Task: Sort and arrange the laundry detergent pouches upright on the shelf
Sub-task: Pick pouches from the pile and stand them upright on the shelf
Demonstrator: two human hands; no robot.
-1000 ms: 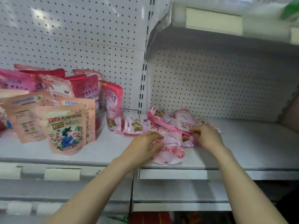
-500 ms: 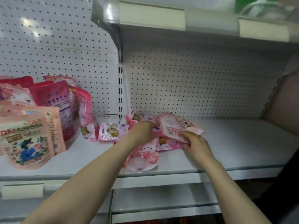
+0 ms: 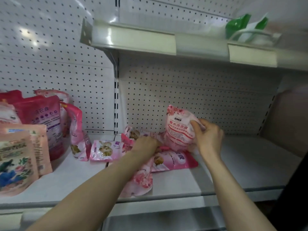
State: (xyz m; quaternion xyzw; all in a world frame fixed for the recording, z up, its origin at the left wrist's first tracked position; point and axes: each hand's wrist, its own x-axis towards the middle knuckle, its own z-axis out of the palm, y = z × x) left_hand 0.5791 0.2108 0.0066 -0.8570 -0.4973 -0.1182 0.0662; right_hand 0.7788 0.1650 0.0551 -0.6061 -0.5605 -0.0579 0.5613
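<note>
A heap of pink detergent pouches [image 3: 175, 160] lies flat on the white shelf [image 3: 241, 164], near the upright between two bays. My right hand [image 3: 208, 136] grips a pale pink pouch [image 3: 179, 129] by its right edge and holds it upright above the heap. My left hand [image 3: 145, 145] reaches into the heap with fingers curled down among the pouches; what it grasps is hidden. One flowered pouch [image 3: 141, 180] lies under my left forearm at the shelf's front. Another pouch [image 3: 106, 150] lies flat to the left.
Upright pouches stand in the left bay: dark pink ones [image 3: 43, 117] behind, peach flowered ones [image 3: 15, 160] in front. An upper shelf [image 3: 141, 40] overhangs the right bay, with a green and white pack [image 3: 246, 27] on it. A pegboard back wall runs behind.
My right hand has lifted the pale pink pouch from the heap and turned it upright. My left hand has stayed in the heap. The camera has come closer and shifted right.
</note>
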